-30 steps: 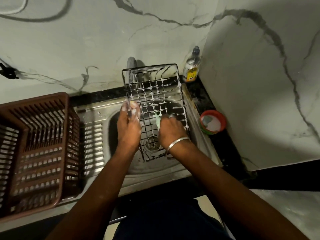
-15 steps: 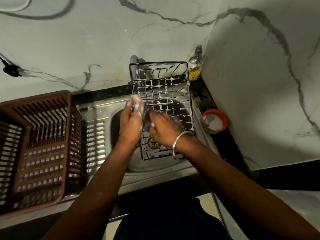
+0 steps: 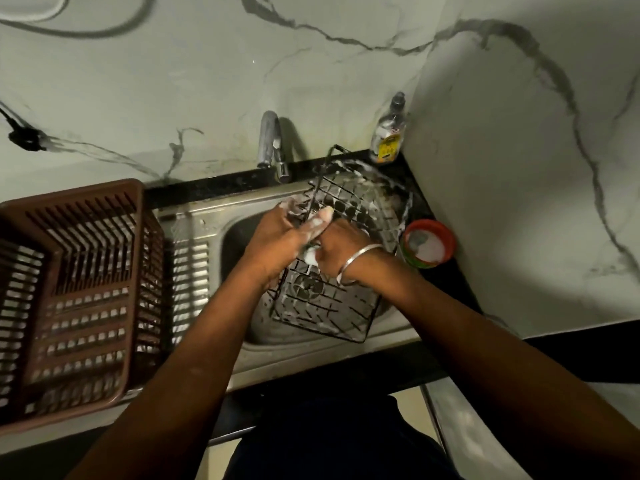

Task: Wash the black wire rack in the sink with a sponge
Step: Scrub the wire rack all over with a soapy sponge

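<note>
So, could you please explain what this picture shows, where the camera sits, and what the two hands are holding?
There is no machine: a person's head-worn camera looks down at their bare hands. The left hand grips the soapy black wire rack by its edge, tilted over the stainless steel sink. The right hand holds a foamy pale sponge against the rack. Around the sink stand a brown slatted plastic basket, a chrome tap, a clear bottle with a yellow label and a round red-rimmed tub of white paste.

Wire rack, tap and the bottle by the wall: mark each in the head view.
wire rack (image 3: 349, 202), head view, on the soapy grid near its far end.
tap (image 3: 267, 138), head view, on the curved chrome spout.
bottle (image 3: 387, 150), head view, on its yellow label.
</note>
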